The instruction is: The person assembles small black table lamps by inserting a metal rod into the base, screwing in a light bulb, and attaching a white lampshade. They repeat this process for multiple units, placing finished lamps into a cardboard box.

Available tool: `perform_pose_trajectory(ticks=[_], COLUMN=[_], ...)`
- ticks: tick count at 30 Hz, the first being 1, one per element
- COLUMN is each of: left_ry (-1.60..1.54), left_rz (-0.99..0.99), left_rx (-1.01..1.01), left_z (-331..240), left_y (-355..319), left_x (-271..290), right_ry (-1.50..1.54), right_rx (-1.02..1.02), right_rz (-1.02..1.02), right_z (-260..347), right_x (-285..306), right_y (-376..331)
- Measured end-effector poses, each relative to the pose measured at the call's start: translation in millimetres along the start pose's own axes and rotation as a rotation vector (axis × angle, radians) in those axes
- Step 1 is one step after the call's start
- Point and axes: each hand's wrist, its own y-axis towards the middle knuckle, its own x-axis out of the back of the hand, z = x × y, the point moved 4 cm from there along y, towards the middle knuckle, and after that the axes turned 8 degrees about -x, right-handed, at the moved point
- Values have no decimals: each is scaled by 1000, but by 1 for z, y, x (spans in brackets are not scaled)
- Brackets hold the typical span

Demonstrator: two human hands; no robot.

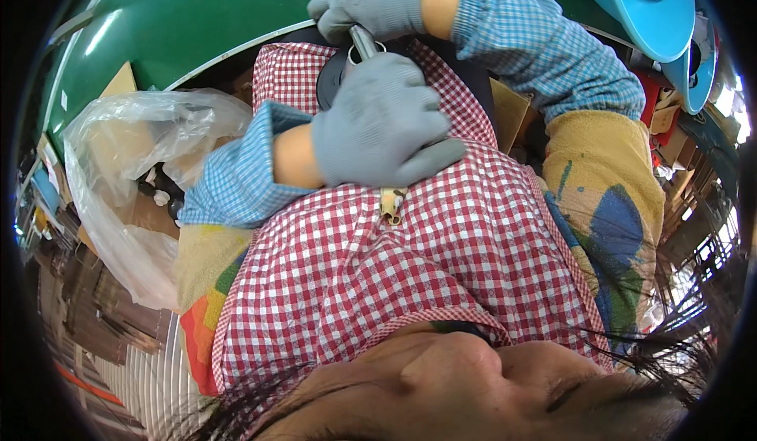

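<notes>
My left hand, in a grey knit glove, is held low in front of my apron, its fingers curled over something mostly hidden beneath the palm. A silver metal rod runs up from this hand to my right hand, also gloved in grey, whose fingers are closed around its far end at the table edge. Around the rod's lower part shows a pale ring-like rim. Below my left hand a small beige piece with dark marks sticks out; whether it joins the rod I cannot tell. Beside the ring is a black round part.
A green table with a pale metal edge lies ahead. At left a clear plastic bag hangs open by cardboard. Light-blue round trays stand at the far right, with boxes and clutter beneath. A cardboard box is beside my lap.
</notes>
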Motion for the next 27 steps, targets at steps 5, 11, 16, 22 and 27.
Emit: perform_pose_trajectory(ticks=[5,11,16,22,27], left_ry=[29,161,-38,-209,-610], left_rz=[124,95,225,255,12], left_rx=[-5,-50,101,236,335], left_z=[11,57,66,96,145], left_y=[17,-20,-38,-49,-62], left_x=[-12,61,40,49,83], right_ry=[-56,135,-22,85,294], right_rx=[-39,-595,-701,-860,-973], right_rz=[-220,74,-157,-116,88], right_z=[-2,-1,4,110,117], right_x=[5,12,56,93,86], right_y=[-5,-14,-52,-42,-42])
